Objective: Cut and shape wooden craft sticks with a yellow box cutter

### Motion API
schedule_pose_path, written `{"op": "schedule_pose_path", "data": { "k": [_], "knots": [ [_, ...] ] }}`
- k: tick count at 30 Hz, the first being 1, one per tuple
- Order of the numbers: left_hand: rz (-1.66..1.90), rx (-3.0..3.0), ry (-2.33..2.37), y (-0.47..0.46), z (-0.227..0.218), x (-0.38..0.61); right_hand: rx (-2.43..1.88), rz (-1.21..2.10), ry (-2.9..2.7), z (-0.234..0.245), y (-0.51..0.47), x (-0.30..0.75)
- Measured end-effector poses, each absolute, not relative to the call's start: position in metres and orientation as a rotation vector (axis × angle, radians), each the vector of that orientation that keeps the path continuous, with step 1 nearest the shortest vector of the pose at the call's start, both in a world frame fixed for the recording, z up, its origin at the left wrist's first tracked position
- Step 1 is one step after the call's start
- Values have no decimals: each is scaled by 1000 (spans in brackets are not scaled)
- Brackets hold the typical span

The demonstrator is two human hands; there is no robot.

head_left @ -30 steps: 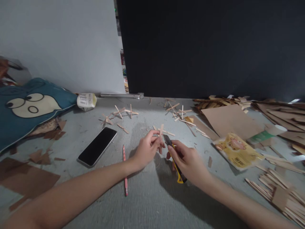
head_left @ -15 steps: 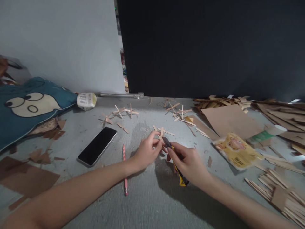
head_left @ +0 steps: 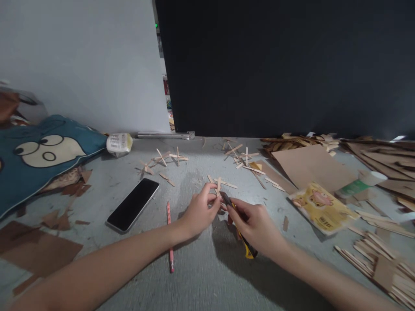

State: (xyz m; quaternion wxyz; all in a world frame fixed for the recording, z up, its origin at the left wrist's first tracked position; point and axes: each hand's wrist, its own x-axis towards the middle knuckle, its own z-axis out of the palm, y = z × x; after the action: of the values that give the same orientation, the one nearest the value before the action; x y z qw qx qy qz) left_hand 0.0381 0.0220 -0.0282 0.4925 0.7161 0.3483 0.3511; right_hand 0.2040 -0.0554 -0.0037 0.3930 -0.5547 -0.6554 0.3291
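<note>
Pinched in the fingers of my left hand is a short wooden craft stick, its end pointing up. My right hand is closed around a yellow and black utility knife, whose dark front end meets the stick at my left fingertips. The blade itself is too small to make out. Just beyond my hands, a few loose sticks lie on the grey table. Under my left forearm passes a pink pencil.
Left of my hands lie a black phone, a blue cushion and cardboard scraps. Crossed sticks stand at the back. To the right are a yellow packet, a cardboard sheet and piled sticks.
The whole view has tilted slightly, so the table things appear a little lower. Both hands keep their grips, with the knife still against the stick.
</note>
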Motion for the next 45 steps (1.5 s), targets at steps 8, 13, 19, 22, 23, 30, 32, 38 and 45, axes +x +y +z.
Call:
{"op": "schedule_pose_path", "data": {
  "k": [8, 13, 19, 22, 23, 30, 32, 38, 45],
  "knots": [
    [827, 1719, 824, 22, -25, 37, -1440, 774, -1691, -8, -53, 203],
    [826, 1743, 823, 21, -25, 37, -1483, 816, -1684, -5, -53, 201],
    [822, 1822, 861, 21, -27, 36, -1491, 796, -1692, -6, -55, 201],
    [798, 1899, 894, 20, -29, 35, -1494, 781, -1696, -8, -57, 200],
    [787, 1924, 899, 20, -29, 34, -1498, 770, -1693, -9, -57, 199],
    [722, 1981, 867, 16, -25, 32, -1503, 739, -1695, -6, -62, 196],
    [755, 1926, 832, 15, -24, 33, -1490, 746, -1665, -6, -63, 195],
    [834, 1814, 778, 18, -23, 35, -1457, 715, -1608, -11, -65, 190],
    [848, 1729, 764, 19, -22, 36, -1419, 708, -1594, -9, -63, 191]
  ]
}}
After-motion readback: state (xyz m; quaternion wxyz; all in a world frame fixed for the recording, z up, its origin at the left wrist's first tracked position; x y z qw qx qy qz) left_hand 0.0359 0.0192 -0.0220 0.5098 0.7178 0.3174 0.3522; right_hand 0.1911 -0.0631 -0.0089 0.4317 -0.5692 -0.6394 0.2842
